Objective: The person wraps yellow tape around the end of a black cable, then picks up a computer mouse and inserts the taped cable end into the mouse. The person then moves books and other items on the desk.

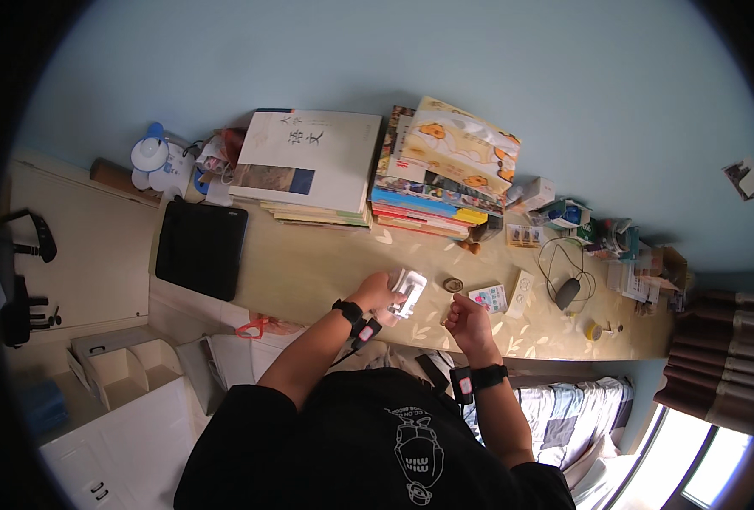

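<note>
My left hand (378, 293) is closed around a small white box (408, 294) with a shiny, see-through-looking front, held above the desk's near part. To its right, my right hand (468, 327) has its fingers curled into a pinch. A tiny thing may be between those fingertips, but it is too small to name. Just beyond the right hand lies a small round dark tin (453, 285). Beside it are a white packet with pink and blue print (489, 297) and a pale slim box (519, 293).
Stacked books (309, 157) and a second pile topped by a yellow cartoon folder (462, 144) line the wall. A black tablet (202, 249) lies left. At right are a dark mouse-like device (568, 293) with a cable, a yellow tape roll (593, 331) and several small boxes (568, 212).
</note>
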### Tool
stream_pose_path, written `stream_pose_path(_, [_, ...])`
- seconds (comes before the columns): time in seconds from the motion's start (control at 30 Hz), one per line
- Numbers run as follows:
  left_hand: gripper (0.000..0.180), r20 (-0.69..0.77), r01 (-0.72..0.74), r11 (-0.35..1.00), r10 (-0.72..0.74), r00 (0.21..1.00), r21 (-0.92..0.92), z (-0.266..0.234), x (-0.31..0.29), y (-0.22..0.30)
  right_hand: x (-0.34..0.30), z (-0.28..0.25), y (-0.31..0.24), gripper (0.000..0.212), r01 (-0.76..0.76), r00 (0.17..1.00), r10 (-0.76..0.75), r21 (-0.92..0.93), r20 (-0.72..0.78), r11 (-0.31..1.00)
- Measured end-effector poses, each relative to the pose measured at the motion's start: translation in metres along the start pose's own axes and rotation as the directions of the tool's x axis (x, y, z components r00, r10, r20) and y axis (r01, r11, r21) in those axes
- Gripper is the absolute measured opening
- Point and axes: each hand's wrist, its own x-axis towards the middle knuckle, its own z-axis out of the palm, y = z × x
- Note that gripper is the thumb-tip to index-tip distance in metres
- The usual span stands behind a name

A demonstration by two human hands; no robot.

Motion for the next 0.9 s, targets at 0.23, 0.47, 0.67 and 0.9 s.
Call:
stream_pose_path(0.23, [0.029, 0.033, -0.141, 0.882, 0.174, 0.984, -0.45, -0.076, -0.085, 0.022, -0.005, 0.014, 0.017, 0.011, 0.026, 1.0, -0.026, 0.003, 0.002, 1.0])
stream_pose_path(0.47, [0.028, -0.279, -0.287, 0.634, 0.116, 0.953, -0.718, -0.175, -0.134, 0.086, -0.01, 0.02, 0.025, 0.006, 0.049, 0.999, -0.049, 0.008, -0.002, 0.999])
stream_pose_path(0.67, [0.03, -0.511, -0.5, 0.535, 0.142, 0.848, -0.681, -0.234, -0.097, 0.13, -0.016, 0.04, 0.026, 0.01, 0.088, 0.996, -0.088, 0.012, -0.001, 0.996])
stream_pose_path(0.9, [0.039, -0.595, -0.521, 0.735, 0.2, 0.778, -0.434, -0.253, -0.029, 0.136, -0.022, 0.047, 0.035, 0.011, 0.127, 0.992, -0.127, 0.019, 0.009, 0.992])
